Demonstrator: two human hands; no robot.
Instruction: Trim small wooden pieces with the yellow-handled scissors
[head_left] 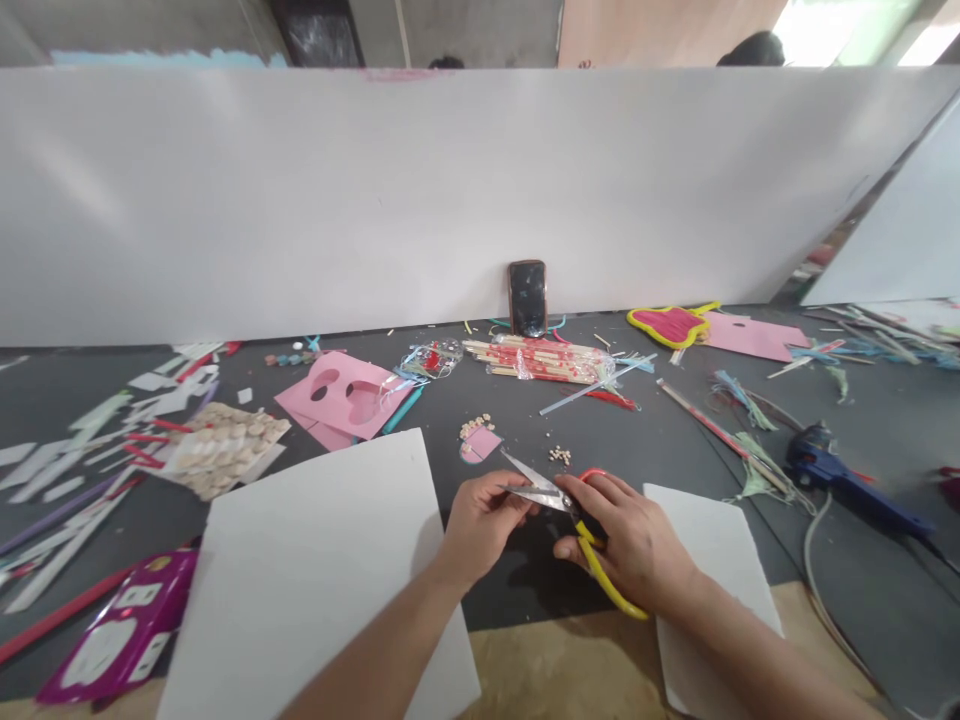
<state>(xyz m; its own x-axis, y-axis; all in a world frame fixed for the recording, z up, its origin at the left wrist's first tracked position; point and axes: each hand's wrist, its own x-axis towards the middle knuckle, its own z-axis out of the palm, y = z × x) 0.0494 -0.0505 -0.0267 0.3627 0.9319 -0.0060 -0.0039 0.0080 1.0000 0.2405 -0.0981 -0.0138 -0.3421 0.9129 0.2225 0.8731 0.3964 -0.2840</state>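
My right hand grips a pair of scissors with yellow and red-and-black handles, the blades parted and pointing left. Close by the blades, my left hand has its thumb and fingers pinched together; whatever they hold is too small to make out. Just beyond the hands lies a small pink piece with beige bits along its upper left edge. A little heap of beige bits sits on the dark table right above the scissors.
White boards lie on both sides. A blue glue gun with its cord is at right. A phone leans on the white partition, behind packed sticks. Pink cut-out sheets and paper strips lie left.
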